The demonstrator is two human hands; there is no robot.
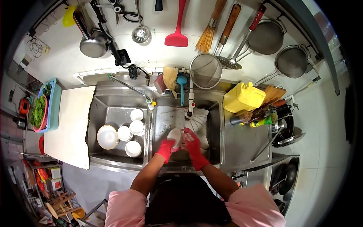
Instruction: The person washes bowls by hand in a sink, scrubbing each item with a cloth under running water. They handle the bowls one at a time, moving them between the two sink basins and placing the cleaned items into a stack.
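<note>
In the right sink basin [160, 113], my left hand [165, 149], in a red rubber glove, grips a small white bowl [174, 135] that is tilted on its side. Close beside it is my right hand [193, 146], also red-gloved, its fingers closed round something pale and blurred that I cannot make out. White dishes [198, 120] lie partly hidden behind my right hand. In the left basin [111, 101] stand several small white bowls [137, 127] and a larger white bowl [107, 137] with a yellowish rim.
A faucet [132, 90] reaches over the divider. Left of the sink lies a white board [70, 126] beside a blue basket [55, 106] with greens. A yellow jug [244, 97] and bottles stand at right. Strainers [206, 70] and a red spatula [176, 39] hang behind.
</note>
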